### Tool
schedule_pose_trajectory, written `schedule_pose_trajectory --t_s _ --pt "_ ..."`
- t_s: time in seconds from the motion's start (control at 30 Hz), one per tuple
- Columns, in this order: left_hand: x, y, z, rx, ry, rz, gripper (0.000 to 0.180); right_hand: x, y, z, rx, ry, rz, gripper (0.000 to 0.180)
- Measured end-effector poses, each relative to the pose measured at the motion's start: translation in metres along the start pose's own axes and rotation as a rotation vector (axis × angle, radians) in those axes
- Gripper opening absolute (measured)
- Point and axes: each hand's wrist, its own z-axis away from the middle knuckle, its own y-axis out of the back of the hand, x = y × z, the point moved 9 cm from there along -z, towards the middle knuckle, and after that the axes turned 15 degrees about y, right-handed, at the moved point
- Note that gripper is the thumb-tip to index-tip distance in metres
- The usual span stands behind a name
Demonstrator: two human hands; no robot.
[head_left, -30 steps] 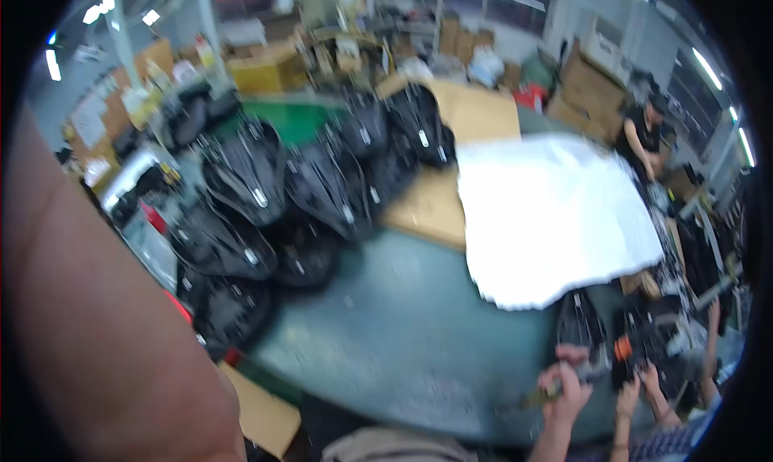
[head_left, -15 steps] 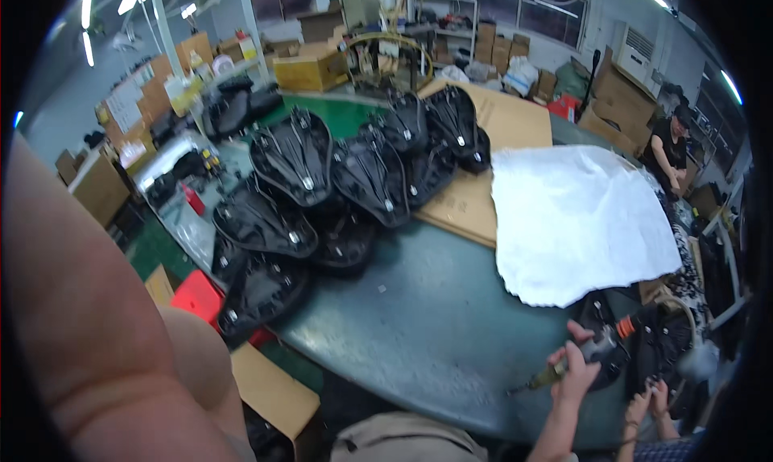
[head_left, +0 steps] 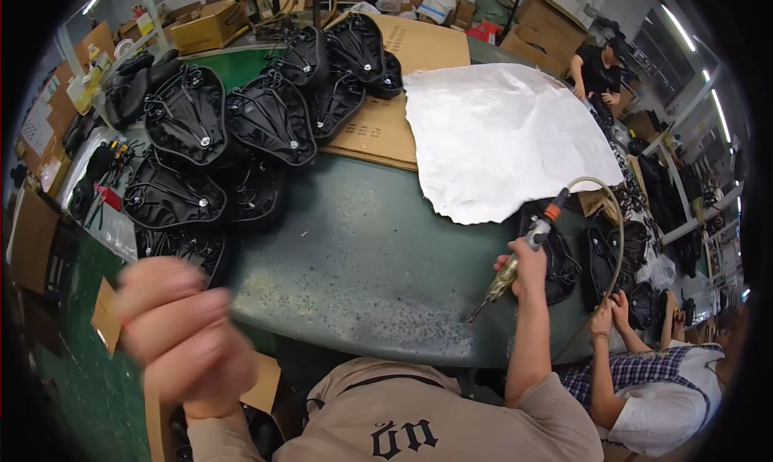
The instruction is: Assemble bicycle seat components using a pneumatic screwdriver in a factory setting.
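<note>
Silver, orange and cloudy yellow-green mark the hose-fed driver [head_left: 503, 280], held aslant over the right half of the dull green surface [head_left: 354, 244]. Its orange collar sits toward 1 o'clock and its slim dark bit points to 7 o'clock; whether the tip touches anything, I cannot tell. The right hand [head_left: 527, 266] has its fingers wrapped firmly round the driver's body. From the collar a pale hose [head_left: 621, 236] loops over and down past 3 o'clock.

With the driver as the dial's centre, a black padded piece [head_left: 561, 273] lies just beside it at 3 o'clock, partly covered by tool and hand. Beyond it, near the hose, sit more black pieces [head_left: 597, 261]. A co-worker's 2 hands [head_left: 608, 317] are at 4 o'clock.

At 12 o'clock a creased white sheet [head_left: 515, 132] covers part of the flat cardboard [head_left: 374, 136] at 10 o'clock. Past that, also around 10 o'clock, black saddle-shaped pieces [head_left: 270, 120] are piled together, many showing a bright metal fitting. Between 8 and 9 o'clock the left hand [head_left: 181, 333], blurred and close, blocks part of the pile's nearest piece; its fingers are curled inward, and I cannot tell whether they hold anything. Beneath it, at 8 o'clock, stands an open carton [head_left: 262, 384]. A person in black [head_left: 600, 74] is farther off at 1 o'clock.
</note>
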Motion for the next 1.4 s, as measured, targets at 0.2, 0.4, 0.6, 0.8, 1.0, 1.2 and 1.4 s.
schedule_pose_trajectory --t_s 0.2,0.4,0.6,0.8,1.0,1.2,1.4 --pt "-0.040 -0.147 0.127 -0.565 0.321 0.079 0.046 0.007 -0.036 0.093 -0.333 -0.068 0.079 0.025" --pt "-0.039 -0.226 0.206 -0.826 0.684 0.289 0.081 -0.041 -0.088 0.163 -0.748 -0.094 0.135 0.026" --pt "-0.044 -0.216 0.237 -0.642 0.818 0.342 0.074 -0.133 -0.158 0.170 -0.846 0.521 -0.472 0.035" --pt "-0.043 -0.213 0.246 -0.614 0.835 0.362 0.079 -0.115 -0.208 0.182 -1.002 0.675 -0.306 0.038" --pt "-0.045 -0.213 0.254 -0.605 0.795 0.366 0.077 -0.105 -0.226 0.185 -1.078 0.747 -0.219 0.037" --pt "-0.049 -0.218 0.263 -0.634 0.814 0.393 0.076 -0.089 -0.257 0.186 -1.190 0.672 -0.030 0.024" --pt "-0.049 -0.218 0.262 -0.671 0.835 0.398 0.077 -0.084 -0.251 0.178 -1.189 0.665 -0.150 0.024"
